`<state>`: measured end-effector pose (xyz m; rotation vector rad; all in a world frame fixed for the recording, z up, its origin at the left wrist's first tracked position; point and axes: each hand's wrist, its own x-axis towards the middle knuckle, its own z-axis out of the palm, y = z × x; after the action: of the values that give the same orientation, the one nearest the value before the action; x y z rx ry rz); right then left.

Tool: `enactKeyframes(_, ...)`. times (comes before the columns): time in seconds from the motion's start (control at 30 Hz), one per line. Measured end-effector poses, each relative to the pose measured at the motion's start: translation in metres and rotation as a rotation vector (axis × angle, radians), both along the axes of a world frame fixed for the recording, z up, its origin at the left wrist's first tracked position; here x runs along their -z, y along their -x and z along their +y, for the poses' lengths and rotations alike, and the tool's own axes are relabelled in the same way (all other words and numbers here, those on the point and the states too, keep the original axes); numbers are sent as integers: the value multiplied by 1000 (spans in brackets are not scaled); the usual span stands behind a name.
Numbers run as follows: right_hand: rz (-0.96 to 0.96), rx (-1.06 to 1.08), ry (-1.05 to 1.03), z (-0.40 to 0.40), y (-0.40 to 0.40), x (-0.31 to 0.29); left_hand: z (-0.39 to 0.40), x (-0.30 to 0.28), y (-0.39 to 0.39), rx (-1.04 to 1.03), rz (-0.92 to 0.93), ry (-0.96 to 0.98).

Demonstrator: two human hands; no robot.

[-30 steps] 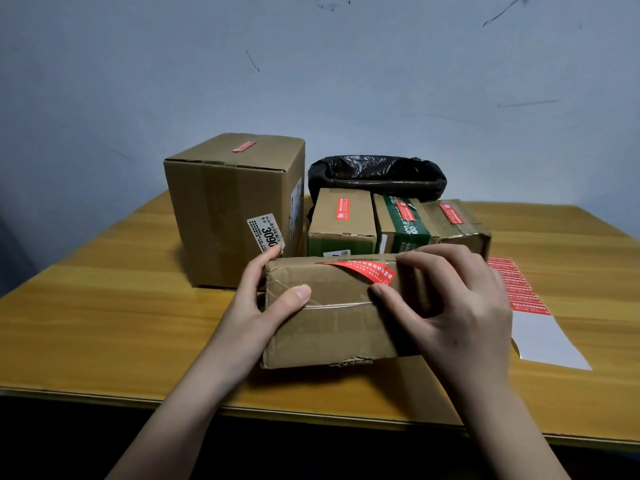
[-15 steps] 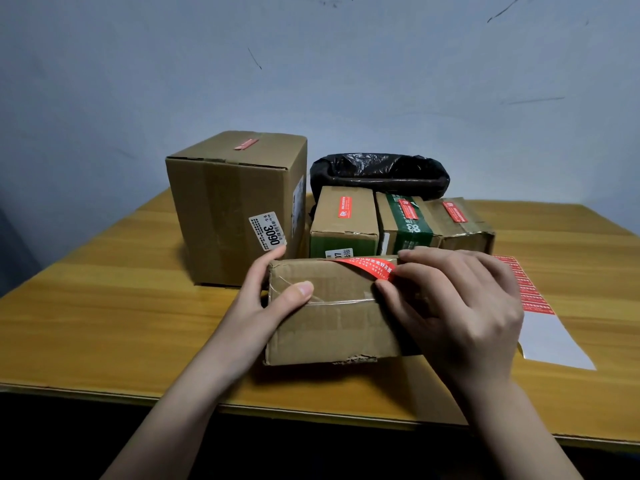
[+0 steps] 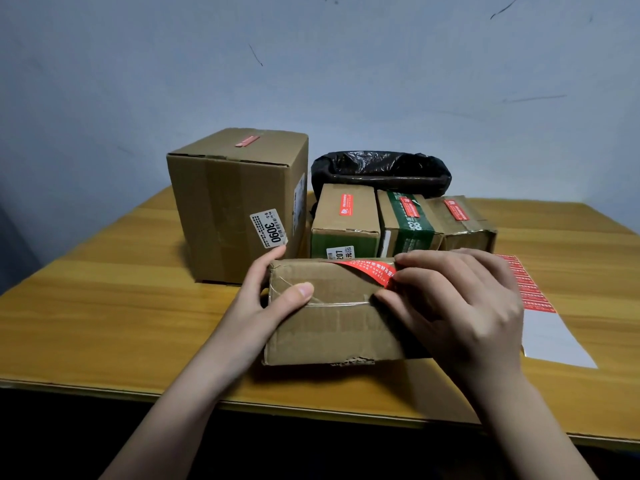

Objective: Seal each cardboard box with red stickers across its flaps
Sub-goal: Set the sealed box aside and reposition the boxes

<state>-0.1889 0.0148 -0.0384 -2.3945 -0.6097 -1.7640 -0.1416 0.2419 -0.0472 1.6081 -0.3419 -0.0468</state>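
Head view: a flat cardboard box (image 3: 332, 313) lies near the front edge of the wooden table (image 3: 104, 306), about midway along it, its long axis running left to right. The left hand (image 3: 263, 303) grips the box's left end, thumb laid on the near face and fingers curled round the far side. The right hand (image 3: 457, 306) covers the right end, its fingertips (image 3: 398, 263) pressed together on a red sticker (image 3: 367, 270) that folds over the top far edge and down onto the near face. The sticker's long axis runs along the box, and its loose part lies to the left of the right fingertips, so the right hand is nearer; smoothing it probably means a stroke leftward while the left hand steadies the box.

Behind stand a tall box (image 3: 239, 202) toward the left and three small boxes (image 3: 346, 220) in a row, each with a red strip on top, so this one looks like the last to seal. A black bag (image 3: 381, 168) sits behind them. The sticker sheet (image 3: 533, 292) lies just right of the right hand, toward the right edge
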Motion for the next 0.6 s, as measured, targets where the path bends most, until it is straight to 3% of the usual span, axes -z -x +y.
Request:
enactKeyframes(0.3, 247, -77, -98, -3, 4, -7, 1, 0, -1, -3, -6, 10)
enactKeyframes(0.6, 285, -111, -132, -1, 3, -3, 2, 2, -2, -19, -8, 2)
